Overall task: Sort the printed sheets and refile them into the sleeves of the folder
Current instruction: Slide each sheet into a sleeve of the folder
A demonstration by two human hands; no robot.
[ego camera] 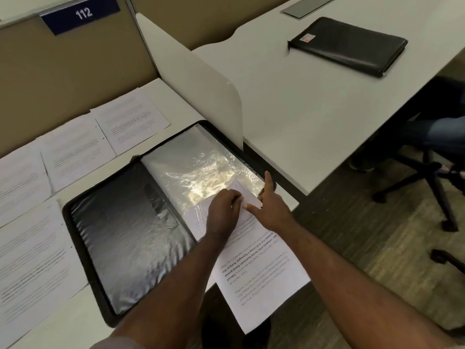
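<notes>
At the front right corner of the tabletop (176,96), the open folder (120,235) lies flat, its black inner cover to the left and its clear sleeves (196,162) to the right, beside the white divider panel (201,79). One printed sheet (259,278) lies with its long axis running from the sleeve mouth back toward the person; its far end is at the sleeve's near edge and its near end overhangs the front edge of the tabletop.

The left hand (224,210) is curled, fingers pinching at the sheet's far edge or the sleeve film; glare on the plastic makes it uncertain which. The right hand (271,205) is spread, fingers straight, holding nothing, apparently bracing the sleeve opening at the folder's right edge. Both hands sit at the sleeve mouth, touching or nearly touching.

Assessment: the sheet must travel away from the person, along its long axis, into the sleeve. The left hand is placed to feed it.

Further loose sheets (73,147) lie along the back and left edges of the tabletop. A closed folder (349,46) rests on the adjacent desk.
</notes>
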